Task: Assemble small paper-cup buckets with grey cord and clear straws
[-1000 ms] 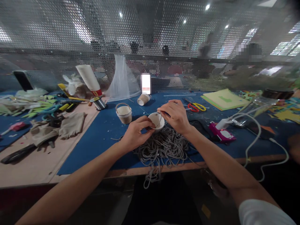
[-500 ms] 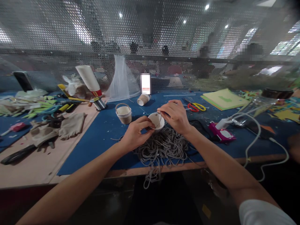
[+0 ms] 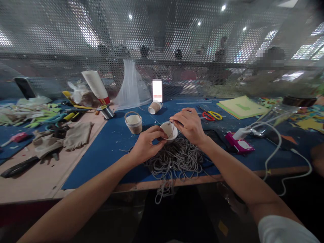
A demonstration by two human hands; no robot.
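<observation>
My left hand (image 3: 146, 143) grips a small white paper cup (image 3: 168, 130) by its side, just above the blue mat (image 3: 111, 148). At the cup's rim my right hand (image 3: 189, 125) pinches a thin grey cord that arches over the opening. A tangled heap of grey cord (image 3: 177, 158) lies under both hands and hangs over the table's front edge. A finished cup basket (image 3: 133, 123), wrapped in cord and fitted with a handle, stands to the left of the cup.
Red and yellow scissors (image 3: 212, 115) and a pink glue gun (image 3: 239, 143) with a white cable lie to the right. A stack of paper cups (image 3: 96, 86), a tipped cup (image 3: 155, 107), gloves (image 3: 63, 136) and tools sit left. A perforated metal screen stands behind.
</observation>
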